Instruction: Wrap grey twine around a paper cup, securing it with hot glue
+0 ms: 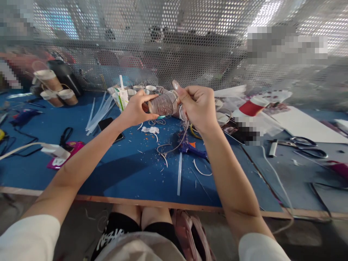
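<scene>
My left hand is wrapped round one end of a spool of greyish-brown cord, held on its side above the blue table. Just right of the spool, my right hand is closed with the thumb up, and a length of cord hangs below its fingers toward the tabletop. Under the hands lies a blue glue gun with a clear glue stick beside it. Small scraps of white material are scattered on the table.
Clear sticks and a dark phone lie left of centre. Scissors, a red-and-white roll and a white sheet are at the right. A perforated metal screen stands behind the table.
</scene>
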Demonstrator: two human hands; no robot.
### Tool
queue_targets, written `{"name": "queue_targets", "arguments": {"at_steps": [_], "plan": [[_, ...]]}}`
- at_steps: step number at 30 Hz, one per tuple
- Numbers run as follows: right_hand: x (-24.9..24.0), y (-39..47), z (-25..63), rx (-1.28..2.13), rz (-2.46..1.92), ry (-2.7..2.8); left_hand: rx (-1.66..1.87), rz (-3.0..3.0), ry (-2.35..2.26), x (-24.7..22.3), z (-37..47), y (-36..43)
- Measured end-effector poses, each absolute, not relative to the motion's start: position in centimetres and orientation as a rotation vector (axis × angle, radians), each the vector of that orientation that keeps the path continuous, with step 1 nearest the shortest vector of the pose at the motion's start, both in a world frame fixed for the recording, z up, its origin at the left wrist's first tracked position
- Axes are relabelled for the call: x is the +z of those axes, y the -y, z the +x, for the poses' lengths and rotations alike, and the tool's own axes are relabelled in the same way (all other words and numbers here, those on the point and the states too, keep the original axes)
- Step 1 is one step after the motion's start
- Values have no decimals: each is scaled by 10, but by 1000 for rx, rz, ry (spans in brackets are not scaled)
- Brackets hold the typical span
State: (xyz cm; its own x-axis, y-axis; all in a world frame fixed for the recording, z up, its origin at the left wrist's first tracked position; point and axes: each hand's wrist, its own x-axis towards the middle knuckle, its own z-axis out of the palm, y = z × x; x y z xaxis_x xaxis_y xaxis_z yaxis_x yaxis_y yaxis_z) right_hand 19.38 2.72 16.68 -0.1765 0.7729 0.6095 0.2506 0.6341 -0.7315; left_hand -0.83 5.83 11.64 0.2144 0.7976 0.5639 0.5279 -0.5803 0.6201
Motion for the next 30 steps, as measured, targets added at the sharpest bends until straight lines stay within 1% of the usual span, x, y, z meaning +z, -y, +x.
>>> {"name": "queue_targets", "arguments": {"at_steps": [7, 14, 22, 30], "plan": [[166, -32, 197, 557, -779, 1780, 1201, 2350, -1253, 120, -10, -51], [166, -34, 198, 547, -837, 1759, 1111, 2430, -1167, 125, -8, -42], [170, -31, 199, 737, -854, 1735, 1091, 2347, -1021, 132, -6, -33], [168, -45, 208, 923, -896, 1727, 1066, 2311, -989, 144, 0, -20]]}}
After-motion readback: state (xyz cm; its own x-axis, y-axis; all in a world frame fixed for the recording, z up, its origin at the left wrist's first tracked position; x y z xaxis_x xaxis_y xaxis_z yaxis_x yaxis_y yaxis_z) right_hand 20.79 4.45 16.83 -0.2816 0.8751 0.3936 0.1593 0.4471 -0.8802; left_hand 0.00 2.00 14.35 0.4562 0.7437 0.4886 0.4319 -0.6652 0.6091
